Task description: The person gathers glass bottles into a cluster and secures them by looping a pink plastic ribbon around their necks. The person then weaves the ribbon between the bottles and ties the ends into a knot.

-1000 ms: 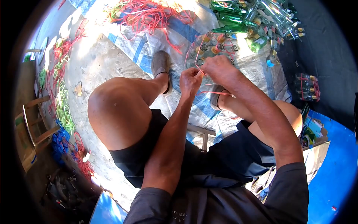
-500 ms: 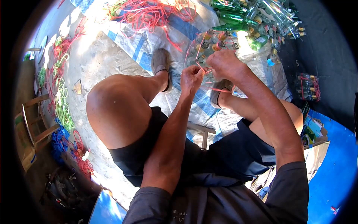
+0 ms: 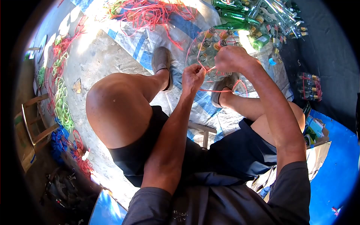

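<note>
Right hand (image 3: 231,58) moved up onto bottle cluster (image 3: 210,47); both hands clenched on red cord (image 3: 215,90), left hand (image 3: 192,78) just below cluster; cord limp, glass fragile; grip near knot.

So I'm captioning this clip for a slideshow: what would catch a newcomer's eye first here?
Probably the two hands at top centre: the left hand pinches a red cord while the right hand grips it over a cluster of upright bottles. Beyond them lies a heap of green bottles, and tangled red cords spread across the woven sheet at top left.
</note>
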### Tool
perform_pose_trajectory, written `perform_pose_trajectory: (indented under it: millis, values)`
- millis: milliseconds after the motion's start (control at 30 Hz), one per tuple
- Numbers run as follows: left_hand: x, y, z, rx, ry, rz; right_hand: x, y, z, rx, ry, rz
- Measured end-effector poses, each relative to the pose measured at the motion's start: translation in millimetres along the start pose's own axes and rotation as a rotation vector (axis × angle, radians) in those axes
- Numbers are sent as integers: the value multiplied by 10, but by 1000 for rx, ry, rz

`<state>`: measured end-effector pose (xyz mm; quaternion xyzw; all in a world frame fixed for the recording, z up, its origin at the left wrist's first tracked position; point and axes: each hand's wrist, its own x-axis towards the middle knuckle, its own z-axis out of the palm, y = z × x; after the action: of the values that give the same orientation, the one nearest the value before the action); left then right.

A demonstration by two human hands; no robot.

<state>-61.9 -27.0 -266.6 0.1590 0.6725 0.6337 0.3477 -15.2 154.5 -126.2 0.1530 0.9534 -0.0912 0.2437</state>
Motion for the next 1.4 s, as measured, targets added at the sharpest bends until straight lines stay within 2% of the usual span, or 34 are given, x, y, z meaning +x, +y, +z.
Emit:
perform_pose_trajectory:
  millis: [833,1033,1400]
  values:
    - [-6,-43,107,-98,18,52,-10,127,86,-133,93,9]
    - [-26,-24,99,-31,3,26,-6,191,146,-61,198,-57]
    - [-50,58,112,-36,-2,10,215,311,205,20,199,-92]
